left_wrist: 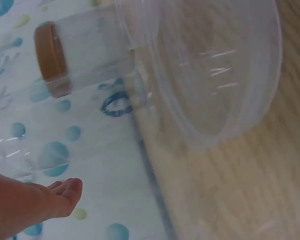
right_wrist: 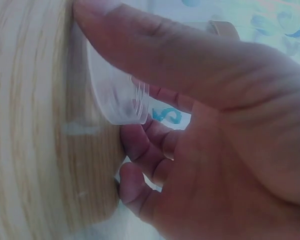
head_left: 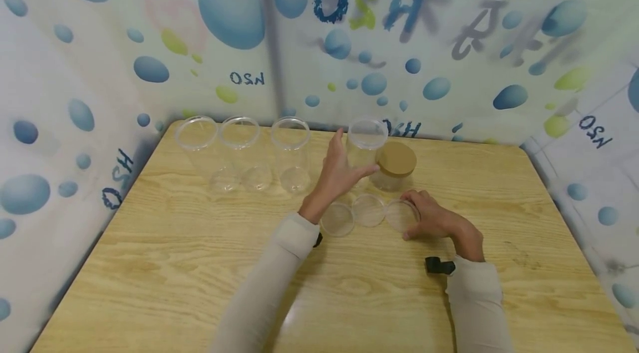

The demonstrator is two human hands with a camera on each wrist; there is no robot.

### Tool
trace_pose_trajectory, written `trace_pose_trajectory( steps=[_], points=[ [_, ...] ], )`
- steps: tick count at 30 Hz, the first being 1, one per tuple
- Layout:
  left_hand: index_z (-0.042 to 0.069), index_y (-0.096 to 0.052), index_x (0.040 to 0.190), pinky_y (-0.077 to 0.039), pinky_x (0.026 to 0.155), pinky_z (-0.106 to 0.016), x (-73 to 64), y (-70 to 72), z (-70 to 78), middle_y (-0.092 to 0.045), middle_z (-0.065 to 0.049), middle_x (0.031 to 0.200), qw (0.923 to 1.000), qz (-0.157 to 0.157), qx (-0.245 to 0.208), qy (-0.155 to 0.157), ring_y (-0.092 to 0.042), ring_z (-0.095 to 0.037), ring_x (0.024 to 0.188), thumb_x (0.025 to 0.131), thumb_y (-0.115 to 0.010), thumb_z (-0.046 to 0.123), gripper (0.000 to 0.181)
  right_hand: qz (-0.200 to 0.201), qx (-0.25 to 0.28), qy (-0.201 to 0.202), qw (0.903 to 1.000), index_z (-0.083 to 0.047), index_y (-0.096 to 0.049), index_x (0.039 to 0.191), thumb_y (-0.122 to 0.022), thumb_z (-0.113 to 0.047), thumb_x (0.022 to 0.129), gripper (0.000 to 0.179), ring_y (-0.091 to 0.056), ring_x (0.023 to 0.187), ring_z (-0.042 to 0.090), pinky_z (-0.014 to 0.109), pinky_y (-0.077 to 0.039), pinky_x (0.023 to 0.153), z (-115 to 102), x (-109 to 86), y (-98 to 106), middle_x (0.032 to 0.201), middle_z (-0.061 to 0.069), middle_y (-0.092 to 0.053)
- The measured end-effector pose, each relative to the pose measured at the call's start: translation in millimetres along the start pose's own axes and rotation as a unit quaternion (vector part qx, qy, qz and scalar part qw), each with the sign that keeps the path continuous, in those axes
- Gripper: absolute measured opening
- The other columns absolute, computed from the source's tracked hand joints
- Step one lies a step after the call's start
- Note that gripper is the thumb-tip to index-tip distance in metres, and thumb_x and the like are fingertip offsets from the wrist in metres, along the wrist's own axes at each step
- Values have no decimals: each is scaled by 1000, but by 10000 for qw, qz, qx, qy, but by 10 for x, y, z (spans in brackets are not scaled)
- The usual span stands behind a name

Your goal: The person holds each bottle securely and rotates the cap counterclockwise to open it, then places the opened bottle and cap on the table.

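Note:
My left hand (head_left: 341,167) is beside a clear plastic jar (head_left: 366,136), thumb and fingers spread wide around its side. In the left wrist view the fingers (left_wrist: 65,195) are extended along the see-through wall. My right hand (head_left: 436,218) grips a round clear lid (head_left: 401,216) at its right edge, down at the tabletop. The right wrist view shows the thumb (right_wrist: 155,47) on one side of this lid and curled fingers on the other. Two more clear lids (head_left: 369,210) (head_left: 338,220) lie in a row to its left.
Three clear jars (head_left: 196,134) (head_left: 240,134) (head_left: 291,134) stand without lids at the back left of the wooden table (head_left: 165,275). A shorter jar with a brown lid (head_left: 396,159) stands behind the right hand. A printed curtain (head_left: 304,64) hangs behind the table.

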State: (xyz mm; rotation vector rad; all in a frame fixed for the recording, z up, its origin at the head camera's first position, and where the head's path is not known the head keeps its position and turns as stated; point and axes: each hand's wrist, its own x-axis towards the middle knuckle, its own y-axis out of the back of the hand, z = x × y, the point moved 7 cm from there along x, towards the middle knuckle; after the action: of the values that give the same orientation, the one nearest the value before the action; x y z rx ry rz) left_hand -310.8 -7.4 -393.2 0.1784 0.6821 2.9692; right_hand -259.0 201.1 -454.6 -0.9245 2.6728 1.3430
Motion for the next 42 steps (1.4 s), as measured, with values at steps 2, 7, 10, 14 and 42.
trace_pose_trajectory(
  steps=[2, 7, 10, 14, 42],
  points=[
    [10, -13, 158, -17, 116, -63, 26, -42, -56, -20, -14, 162, 9999, -17, -151, 33, -22, -32, 149, 79, -84, 35, 110, -21, 27, 10, 10000, 4, -44, 130, -89, -22, 72, 78, -41, 112, 38, 55, -36, 97, -7, 0, -8, 123, 27, -43],
    [15, -8, 159, -20, 116, -62, 68, -111, -131, -21, -11, 163, 9988, 17, -485, 44, -22, -32, 149, 75, -88, 34, 117, 54, 0, 376, 9993, 2, -43, 130, -88, -30, 73, 79, -42, 106, 38, 55, -39, 92, -26, -16, -17, 119, 28, -43],
    [18, -3, 159, -25, 116, -56, 96, -136, -152, -19, -11, 163, 9965, 97, -829, -36, -23, -31, 149, 73, -89, 30, 122, 73, -1, 522, 9986, 2, -42, 130, -88, -31, 74, 80, -42, 104, 38, 56, -40, 89, -59, -29, -13, 117, 29, -42],
    [17, -2, 159, -25, 118, -48, 129, -165, -173, -15, -10, 165, 9929, 125, -1177, -129, -18, -26, 151, 73, -90, 25, 123, -65, 54, 250, 9997, 4, -41, 133, -88, -28, 73, 84, -42, 108, 39, 60, -38, 94, -73, -17, -11, 122, 30, -42],
    [10, -39, 145, -41, 106, -47, -322, 97, 173, -56, -4, 134, 9897, 38, -193, -1420, -52, -19, 125, 77, -85, 30, 85, 1392, 769, 416, 9864, -5, -19, 157, -66, -16, 96, 77, -45, 130, 47, 59, -44, 95, -310, -368, 570, 154, 26, -28]
  ],
)
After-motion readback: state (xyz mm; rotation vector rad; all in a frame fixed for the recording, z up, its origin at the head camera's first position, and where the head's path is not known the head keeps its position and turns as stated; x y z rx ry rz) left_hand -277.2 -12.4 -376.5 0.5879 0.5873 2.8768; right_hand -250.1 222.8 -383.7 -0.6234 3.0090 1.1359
